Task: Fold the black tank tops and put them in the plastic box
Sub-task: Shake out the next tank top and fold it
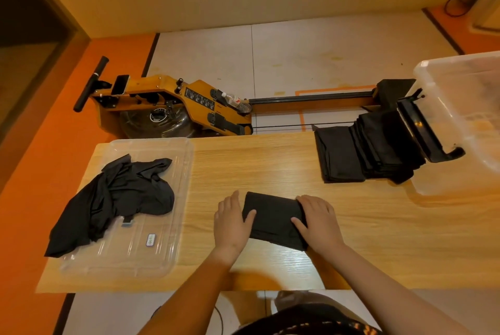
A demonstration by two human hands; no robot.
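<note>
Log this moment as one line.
left hand on folded top | right hand on it | stack near box | loose tops on lid

1. Lone folded black fabric tank top (pixel 272 219): one
2. Crumpled black fabric heap (pixel 119 199): count unclear
3. Stacked folded black tops (pixel 341 156): several, uncountable
4. Clear plastic box (pixel 460 107): one; clear plastic lid (pixel 151 253): one
</note>
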